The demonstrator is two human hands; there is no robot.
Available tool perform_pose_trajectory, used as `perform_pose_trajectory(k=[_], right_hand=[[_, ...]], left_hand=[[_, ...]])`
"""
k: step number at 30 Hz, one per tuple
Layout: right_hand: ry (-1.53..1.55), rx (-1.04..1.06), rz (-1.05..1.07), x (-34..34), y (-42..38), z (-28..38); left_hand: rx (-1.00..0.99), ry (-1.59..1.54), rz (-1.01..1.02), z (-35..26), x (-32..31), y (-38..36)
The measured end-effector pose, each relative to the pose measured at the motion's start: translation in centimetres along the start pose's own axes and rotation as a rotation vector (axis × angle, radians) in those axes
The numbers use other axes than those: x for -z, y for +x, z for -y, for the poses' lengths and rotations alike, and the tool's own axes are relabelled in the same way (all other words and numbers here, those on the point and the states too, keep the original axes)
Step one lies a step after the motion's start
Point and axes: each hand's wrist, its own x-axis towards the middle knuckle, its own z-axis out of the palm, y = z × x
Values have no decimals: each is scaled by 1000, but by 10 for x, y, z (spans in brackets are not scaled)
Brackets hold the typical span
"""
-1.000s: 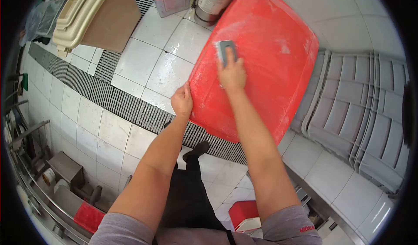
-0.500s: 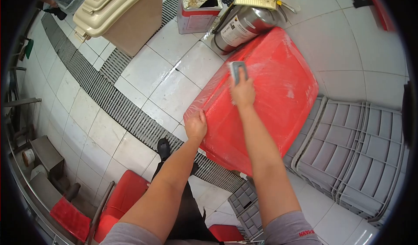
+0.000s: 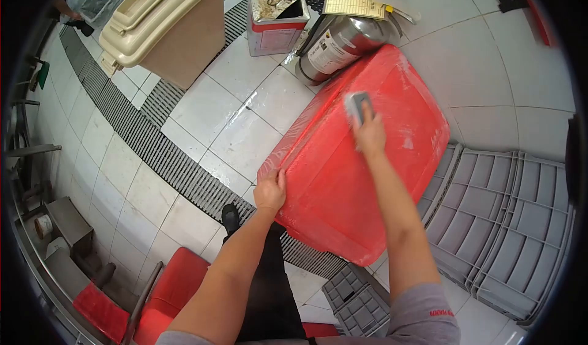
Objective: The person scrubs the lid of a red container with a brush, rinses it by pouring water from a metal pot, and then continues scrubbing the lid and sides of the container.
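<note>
A large red plastic bin [image 3: 343, 192] lies tilted in front of me, its broad face wet and streaked with whitish suds. My left hand [image 3: 270, 192] is closed around the bin's near left edge, thumb on top. In my right hand [image 3: 371, 133] is a scrub brush [image 3: 360, 107] with a grey back and pale bristles, pressed to the upper part of the red face. That hand is slightly blurred. A steel fire extinguisher [image 3: 346, 41] lies against the bin's far end.
Grey folded crates [image 3: 508, 210] are stacked at the right, and a smaller grey crate [image 3: 358, 299] sits below. A beige lidded bin [image 3: 177, 32] and a square metal tin [image 3: 277, 23] stand ahead. A drain grate [image 3: 147, 155] crosses the tiled floor. A red stool [image 3: 174, 290] is at lower left.
My right hand has moved the brush to the right across the red face. My left hand stays on the edge; the view has shifted slightly.
</note>
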Motion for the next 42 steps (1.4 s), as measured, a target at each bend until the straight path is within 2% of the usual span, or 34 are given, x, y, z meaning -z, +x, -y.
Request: perform_pose_trajectory(k=[2,4,5,6,7,8,9,11,13,15,16,17,18,20,21,22,23,25,27,29,30,31,32,33,34,35,36,38,39,41,42], right_hand=[[-20,-223,-109,4,40,-13],[40,-155,-101,-16,40,-7],[129,138,-329,-32,18,-4],[155,267,-171,5,-21,20],[218,198,-30,3,-56,29],[199,196,-62,9,-52,11],[190,270,-35,5,-63,6],[180,395,7,-2,-69,-4],[70,179,-122,13,-16,-73],[101,-267,-86,0,9,-181],[104,-377,-122,-2,11,-234],[16,-341,-378,-33,9,-299],[27,-351,-374,-22,15,-290],[174,-759,-106,26,38,-245],[201,-498,-209,4,54,-231],[274,-503,-99,17,68,-174],[206,-277,-88,16,70,-119],[258,-88,127,18,64,-19],[291,159,107,12,51,28],[297,180,6,1,67,-10],[244,54,95,26,80,-49],[348,-60,74,41,86,-94],[237,-195,-106,34,85,-139],[394,-459,-37,23,88,-200],[367,-500,-172,9,79,-263],[495,-639,-172,23,66,-297],[492,-640,-167,24,71,-301],[157,-978,-133,28,83,-299],[217,-857,-103,26,105,-281],[377,-614,-47,21,155,-198],[322,-354,-171,4,174,-159]], left_hand=[[29,23,27,0,-2,0],[77,132,73,4,-4,1],[72,126,87,11,-5,-4],[65,93,79,15,-7,-5],[46,54,61,6,-16,3],[56,49,14,-39,-22,8],[61,54,15,-58,-32,7],[38,387,-141,-90,-54,26],[54,416,-121,-102,-67,39],[-13,402,-130,-112,-66,45],[-13,420,-113,-113,-69,46],[-16,411,-113,-115,-70,48],[-29,402,-118,-119,-71,54],[-22,450,-101,-128,-72,63],[3,483,-81,-133,-75,64],[-13,486,-78,-138,-79,68],[5,486,-70,-142,-82,72],[24,501,-68,-144,-83,78],[45,529,-26,-146,-86,84],[34,521,-37,-149,-90,87],[36,514,-40,-151,-89,86],[42,505,-48,-152,-87,87],[46,504,-50,-152,-86,87],[27,495,-41,-152,-86,88],[9,487,-31,-152,-85,90],[12,486,-34,-155,-85,95],[11,485,-35,-159,-85,96],[-4,501,-38,-155,-86,92],[-8,501,-49,-155,-89,96],[-34,492,-58,-151,-89,94],[-32,511,-64,-150,-88,94]])
